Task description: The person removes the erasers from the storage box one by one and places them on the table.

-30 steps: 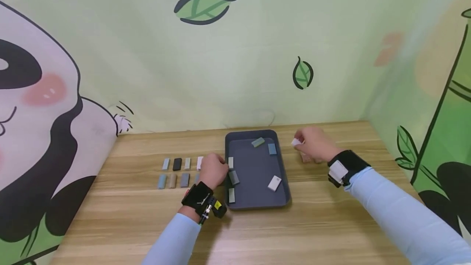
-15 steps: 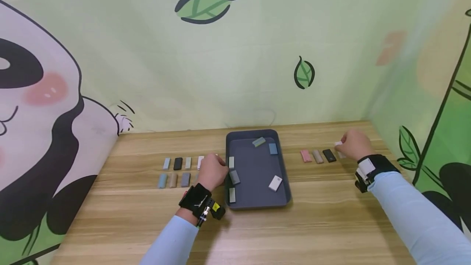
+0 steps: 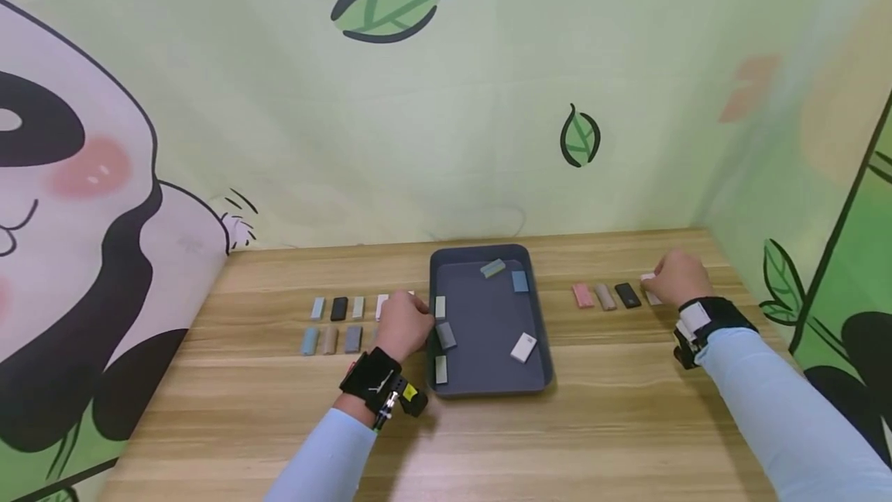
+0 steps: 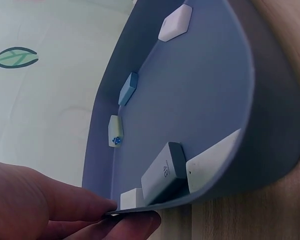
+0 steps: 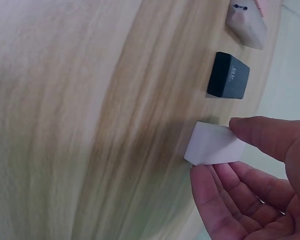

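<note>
Small rectangular erasers lie in a dark blue-grey tray (image 3: 482,316) and in rows on the table; a grey eraser (image 4: 164,172) in the tray reads "4B". My left hand (image 3: 400,324) pinches the tray's left rim between thumb and fingers. On the right, my right hand (image 3: 679,279) holds a white eraser (image 5: 212,144) by its sides, close over the table at the end of a row. Beside it in that row lie a black eraser (image 3: 628,295), a greyish-brown eraser (image 3: 605,297) and a pink eraser (image 3: 582,296).
Two rows of erasers stand left of the tray, with a black eraser (image 3: 338,309) and a blue eraser (image 3: 310,341) among them; my left hand covers part of these rows. Inside the tray lies a white eraser (image 3: 523,347). A printed cloth wall (image 3: 488,177) rises behind the table.
My right hand has carried the white eraser rightward, past the pink, brown and black ones, then down to the row's right end. My left hand stays on the tray rim.
</note>
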### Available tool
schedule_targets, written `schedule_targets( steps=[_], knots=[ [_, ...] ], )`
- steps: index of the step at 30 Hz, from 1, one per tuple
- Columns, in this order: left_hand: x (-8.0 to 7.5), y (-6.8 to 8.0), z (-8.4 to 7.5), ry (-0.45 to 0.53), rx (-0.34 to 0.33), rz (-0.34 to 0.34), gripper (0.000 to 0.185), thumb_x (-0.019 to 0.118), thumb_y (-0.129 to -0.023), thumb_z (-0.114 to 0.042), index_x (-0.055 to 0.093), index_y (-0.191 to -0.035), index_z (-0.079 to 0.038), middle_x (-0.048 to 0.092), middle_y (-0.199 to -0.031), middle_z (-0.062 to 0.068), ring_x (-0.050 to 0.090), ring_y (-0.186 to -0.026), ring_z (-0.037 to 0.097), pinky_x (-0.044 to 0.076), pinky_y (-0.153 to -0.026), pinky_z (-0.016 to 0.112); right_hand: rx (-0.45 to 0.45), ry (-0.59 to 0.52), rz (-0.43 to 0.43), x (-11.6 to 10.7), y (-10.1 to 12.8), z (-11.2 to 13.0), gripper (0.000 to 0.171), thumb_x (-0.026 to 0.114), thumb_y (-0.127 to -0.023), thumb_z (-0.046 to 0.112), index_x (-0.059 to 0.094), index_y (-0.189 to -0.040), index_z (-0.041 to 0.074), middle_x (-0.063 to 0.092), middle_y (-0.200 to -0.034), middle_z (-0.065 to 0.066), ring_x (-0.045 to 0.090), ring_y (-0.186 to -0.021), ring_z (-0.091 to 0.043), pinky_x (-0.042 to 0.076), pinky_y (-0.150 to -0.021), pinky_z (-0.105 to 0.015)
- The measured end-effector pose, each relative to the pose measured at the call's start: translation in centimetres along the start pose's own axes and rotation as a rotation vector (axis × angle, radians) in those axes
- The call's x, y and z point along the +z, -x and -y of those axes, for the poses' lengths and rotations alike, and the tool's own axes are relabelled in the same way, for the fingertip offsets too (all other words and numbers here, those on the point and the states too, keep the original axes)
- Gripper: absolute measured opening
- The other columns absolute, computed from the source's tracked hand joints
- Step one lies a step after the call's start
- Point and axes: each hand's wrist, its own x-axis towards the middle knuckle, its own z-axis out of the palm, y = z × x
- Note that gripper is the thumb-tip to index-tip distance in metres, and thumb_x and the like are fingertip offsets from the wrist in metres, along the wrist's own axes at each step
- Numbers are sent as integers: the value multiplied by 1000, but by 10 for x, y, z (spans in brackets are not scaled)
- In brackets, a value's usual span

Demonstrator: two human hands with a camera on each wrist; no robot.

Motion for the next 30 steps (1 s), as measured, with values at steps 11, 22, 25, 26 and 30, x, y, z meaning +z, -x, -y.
schedule_targets(
  steps=[11,22,25,26,30],
  knots=[
    [2,-1,-1,3,-18,4,27,57,-77,-6,61,-50,-8,46,-39,-4,45,-32,9,35,-35,24,-12,9,-9,-2,2,-2,33,68,-79,25,67,-79,-8,66,-76,-20,56,-64,-26,41,-51,-30],
    [2,0,-1,11,-26,2,23,57,-77,-6,64,-56,-6,47,-40,-3,47,-34,10,35,-36,24,-150,76,-14,-14,4,30,42,62,-84,24,61,-107,-11,62,-106,-31,61,-90,-41,48,-74,-50],
    [2,1,-2,5,-20,-5,22,57,-77,-6,66,-57,-5,47,-41,-3,48,-34,10,37,-37,25,-257,82,24,-17,8,55,43,62,-85,22,59,-113,-10,61,-112,-30,59,-101,-42,46,-84,-53],
    [2,1,-2,5,-17,-8,21,57,-77,-6,66,-58,-5,47,-41,-4,49,-35,10,37,-37,25,-296,83,38,-16,10,64,44,63,-84,22,58,-115,-9,61,-113,-29,58,-103,-42,46,-86,-53],
    [3,1,-1,-2,-10,-14,25,58,-77,-6,62,-53,-7,45,-40,-4,46,-33,10,35,-37,24,-415,50,117,-11,23,103,44,65,-84,22,58,-120,-2,61,-119,-22,62,-103,-34,47,-89,-48]
  ],
)
